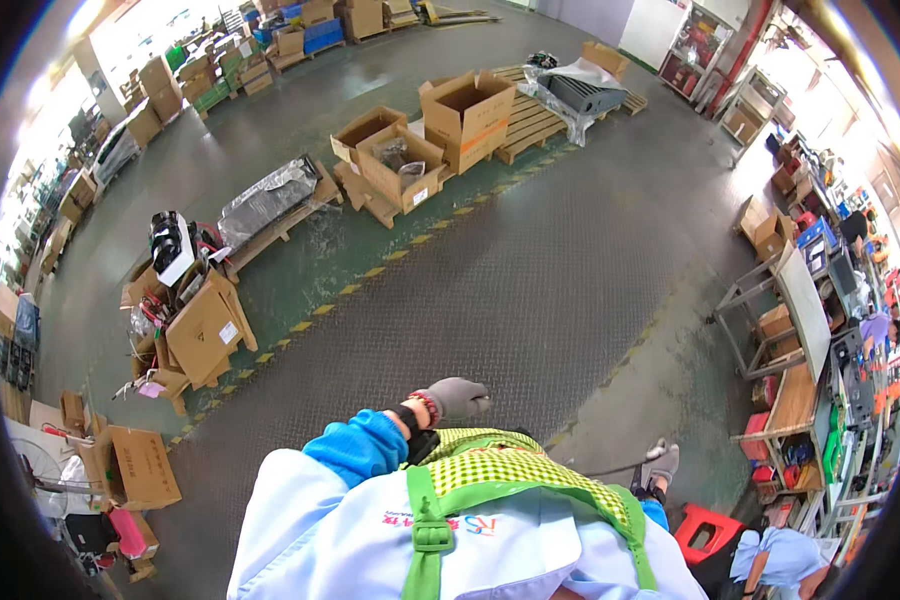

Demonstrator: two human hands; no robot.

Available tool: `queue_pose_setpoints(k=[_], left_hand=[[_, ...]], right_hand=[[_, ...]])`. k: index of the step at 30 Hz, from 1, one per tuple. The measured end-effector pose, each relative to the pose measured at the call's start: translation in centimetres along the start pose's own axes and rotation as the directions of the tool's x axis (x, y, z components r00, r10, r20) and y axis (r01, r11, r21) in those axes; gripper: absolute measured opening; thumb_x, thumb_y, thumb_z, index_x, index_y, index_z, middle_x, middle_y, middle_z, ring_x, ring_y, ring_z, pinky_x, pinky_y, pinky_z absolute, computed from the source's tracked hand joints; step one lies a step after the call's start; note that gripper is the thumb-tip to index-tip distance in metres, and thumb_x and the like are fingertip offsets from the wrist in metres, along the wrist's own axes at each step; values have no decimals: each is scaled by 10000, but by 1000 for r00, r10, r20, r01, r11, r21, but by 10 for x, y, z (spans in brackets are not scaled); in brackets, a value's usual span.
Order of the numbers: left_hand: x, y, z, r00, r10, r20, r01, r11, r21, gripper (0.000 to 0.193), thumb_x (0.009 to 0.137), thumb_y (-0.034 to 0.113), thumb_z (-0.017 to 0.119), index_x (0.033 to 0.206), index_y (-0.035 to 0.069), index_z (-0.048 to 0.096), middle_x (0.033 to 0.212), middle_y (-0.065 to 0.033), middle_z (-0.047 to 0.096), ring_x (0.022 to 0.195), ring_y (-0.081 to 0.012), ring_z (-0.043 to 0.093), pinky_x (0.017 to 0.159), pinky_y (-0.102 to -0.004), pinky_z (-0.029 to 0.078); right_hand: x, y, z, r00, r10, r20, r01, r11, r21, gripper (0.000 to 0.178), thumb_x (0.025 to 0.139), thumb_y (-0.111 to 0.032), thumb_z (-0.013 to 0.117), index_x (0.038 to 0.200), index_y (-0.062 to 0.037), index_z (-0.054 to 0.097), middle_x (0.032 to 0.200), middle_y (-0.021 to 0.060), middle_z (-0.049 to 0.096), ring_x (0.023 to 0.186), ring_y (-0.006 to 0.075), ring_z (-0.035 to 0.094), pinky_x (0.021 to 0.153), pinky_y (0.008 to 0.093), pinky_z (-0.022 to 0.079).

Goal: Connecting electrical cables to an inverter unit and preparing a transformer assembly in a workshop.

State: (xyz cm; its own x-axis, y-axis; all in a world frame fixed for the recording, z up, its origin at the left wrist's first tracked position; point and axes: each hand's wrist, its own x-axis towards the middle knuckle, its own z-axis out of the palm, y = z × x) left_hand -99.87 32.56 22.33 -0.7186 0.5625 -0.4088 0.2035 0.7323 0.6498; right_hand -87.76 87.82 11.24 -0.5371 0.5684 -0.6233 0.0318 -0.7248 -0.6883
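While both gloved hands grip a green checked load (490, 468), left hand (457, 398) clenched at top edge, right hand (660, 466) at far side. Ahead: bare tread-plate floor (530, 290); open cartons (410, 150) on pallets, red stool (705, 530) nr right.

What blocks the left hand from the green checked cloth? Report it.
Nothing visible does. The left hand, in a grey glove, sits right at the top edge of the green checked cloth, with no object between them.
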Motion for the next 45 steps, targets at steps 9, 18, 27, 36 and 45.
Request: queue_pose_setpoints(k=[9,18,27,36,45], left_hand=[[138,-129,-50,876,-475,82,467,794,-390,479,933,455,485,1000,16,663,954,-140,692,937,-314,655,822,-446,495],[245,-195,-164,697,-711,98,716,682,-145,568,882,502,506,1142,20,656,1143,-201,652,1083,-374,609,913,-449,466],[354,-245,-231,557,-820,130,680,360,-639,504,911,442,518,1135,9,645,1143,-191,650,1083,-351,609,915,-420,461],[454,-383,-359,526,-826,202,799,399,-449,444,882,420,512,1039,52,706,1078,-179,674,1022,-366,617,895,-417,467],[582,-485,-615,672,-686,-279,540,712,-448,446,885,399,537,1028,-3,669,977,-220,681,939,-362,648,817,-424,495]], right_hand=[[179,-12,111,944,-292,-157,43,578,-815,374,945,-430,455,964,-63,530,605,83,568,407,185,513,379,350,402],[290,56,533,275,573,772,854,-515,77,395,940,-330,413,797,-36,635,830,189,654,840,363,621,726,492,476],[259,-46,862,605,-121,787,578,747,-329,328,991,-365,468,1081,-80,602,718,10,593,529,53,460,449,210,360],[366,-22,987,814,-202,544,564,497,-659,344,995,-404,461,1048,-85,578,687,-6,556,472,41,421,381,194,288],[435,-62,1084,836,-539,103,507,687,-520,326,982,-417,466,1032,-109,561,682,-8,538,477,57,413,383,211,284]])
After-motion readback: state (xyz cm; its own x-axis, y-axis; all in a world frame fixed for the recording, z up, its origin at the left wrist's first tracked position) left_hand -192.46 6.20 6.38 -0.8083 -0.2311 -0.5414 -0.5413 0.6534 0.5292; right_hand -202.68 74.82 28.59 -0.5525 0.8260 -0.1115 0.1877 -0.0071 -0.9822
